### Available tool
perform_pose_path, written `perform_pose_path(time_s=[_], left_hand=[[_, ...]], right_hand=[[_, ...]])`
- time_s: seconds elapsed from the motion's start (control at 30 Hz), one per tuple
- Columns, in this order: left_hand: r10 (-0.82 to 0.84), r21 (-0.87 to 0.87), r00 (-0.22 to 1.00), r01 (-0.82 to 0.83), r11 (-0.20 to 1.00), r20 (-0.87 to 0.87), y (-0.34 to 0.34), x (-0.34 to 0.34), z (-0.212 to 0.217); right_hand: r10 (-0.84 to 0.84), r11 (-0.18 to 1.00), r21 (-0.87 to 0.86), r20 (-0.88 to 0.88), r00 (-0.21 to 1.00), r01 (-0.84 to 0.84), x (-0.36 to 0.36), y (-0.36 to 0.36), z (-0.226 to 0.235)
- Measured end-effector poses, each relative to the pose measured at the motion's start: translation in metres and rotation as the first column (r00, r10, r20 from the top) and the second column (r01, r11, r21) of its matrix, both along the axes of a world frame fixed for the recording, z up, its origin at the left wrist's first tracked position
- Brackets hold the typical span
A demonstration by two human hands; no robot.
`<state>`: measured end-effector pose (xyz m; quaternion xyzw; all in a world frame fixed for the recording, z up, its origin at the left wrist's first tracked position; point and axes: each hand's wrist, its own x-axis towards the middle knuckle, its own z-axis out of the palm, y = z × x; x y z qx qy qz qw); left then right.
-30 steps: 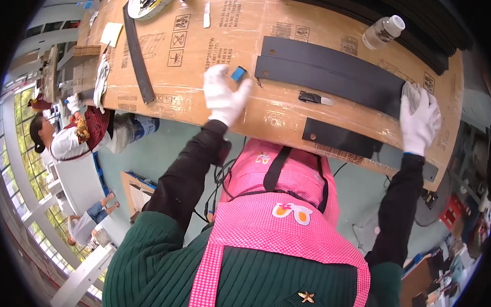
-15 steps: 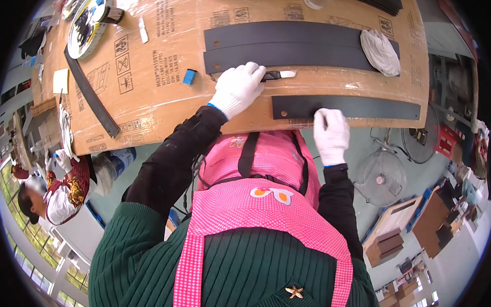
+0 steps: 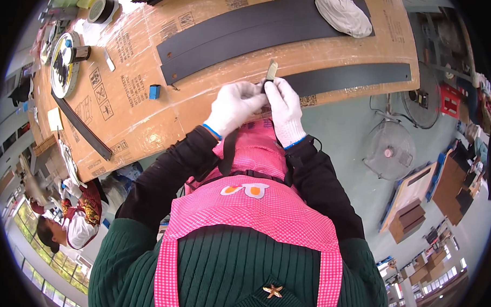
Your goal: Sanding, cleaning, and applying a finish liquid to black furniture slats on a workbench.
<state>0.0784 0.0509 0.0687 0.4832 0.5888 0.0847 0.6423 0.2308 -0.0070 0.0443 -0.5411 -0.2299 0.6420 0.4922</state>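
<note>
Two gloved hands, left hand (image 3: 233, 107) and right hand (image 3: 285, 107), met above the near edge of the table (image 3: 135, 128), pinching a small pale-tipped tool (image 3: 271, 71) and hiding one end of a dark strip (image 3: 351, 78). Beyond lay two more strips (image 3: 249, 37), partly covered by a white cloth (image 3: 345, 16); near their left end sat a blue block (image 3: 154, 92).

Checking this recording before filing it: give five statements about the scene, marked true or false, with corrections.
1. The left hand and right hand are gloved in white. True.
2. The hands are far apart. False: they meet at the pale-tipped tool.
3. The blue block lies left of both hands. True.
4. The white cloth lies on the blue block. False: it lies on the dark strips.
5. The apron is plain green. False: it is pink and checked.
</note>
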Motion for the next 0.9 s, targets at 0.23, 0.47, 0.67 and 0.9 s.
perform_pose_path(time_s=[0.23,0.47,0.67,0.9], left_hand=[[-0.220,0.569,0.929,0.357,0.741,-0.296,0.015,-0.024,-0.010],[-0.392,0.747,0.761,0.625,0.227,-0.518,0.016,-0.067,-0.061],[-0.408,0.743,0.756,0.628,0.229,-0.513,0.016,-0.068,-0.067],[-0.393,0.739,0.753,0.635,0.224,-0.528,0.017,-0.068,-0.067]], right_hand=[[-0.271,0.956,0.093,0.653,0.708,0.279,0.090,-0.044,-0.030],[-0.098,0.994,0.049,0.781,0.616,0.096,0.118,-0.057,-0.038],[-0.012,1.000,-0.002,0.819,0.573,0.023,0.115,-0.054,-0.036],[-0.135,0.991,0.108,0.821,0.554,0.081,0.113,-0.052,-0.040]])
